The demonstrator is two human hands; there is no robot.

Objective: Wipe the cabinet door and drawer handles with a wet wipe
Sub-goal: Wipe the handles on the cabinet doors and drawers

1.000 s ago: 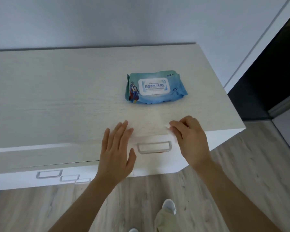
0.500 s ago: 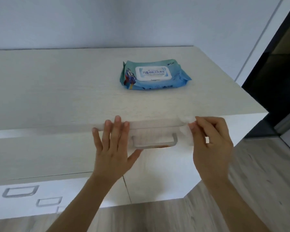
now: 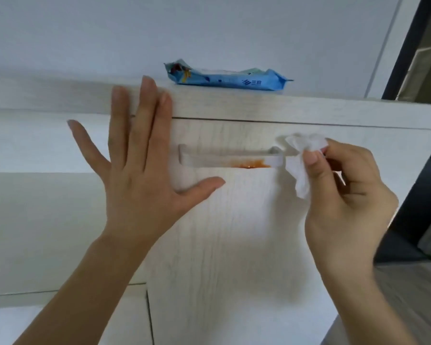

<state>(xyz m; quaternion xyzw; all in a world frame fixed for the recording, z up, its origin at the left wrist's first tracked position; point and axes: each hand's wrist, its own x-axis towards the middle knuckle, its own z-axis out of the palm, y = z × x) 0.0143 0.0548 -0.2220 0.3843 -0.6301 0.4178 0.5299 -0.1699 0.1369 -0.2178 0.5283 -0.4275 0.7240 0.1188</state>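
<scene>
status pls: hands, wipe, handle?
Left hand open, flat on drawer front. Right hand pinching wet wipe at right end of handle. Orange smear on handle, not yet wiped. Nothing blocking.

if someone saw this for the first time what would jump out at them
First the orange-red smear on the lower edge of the drawer handle, toward its right end. Next the right hand, pinching a crumpled white wet wipe at the handle's right end, and the left hand spread flat against the cabinet front beside it. Up top, a blue wipes pack lies on the cabinet.
</scene>
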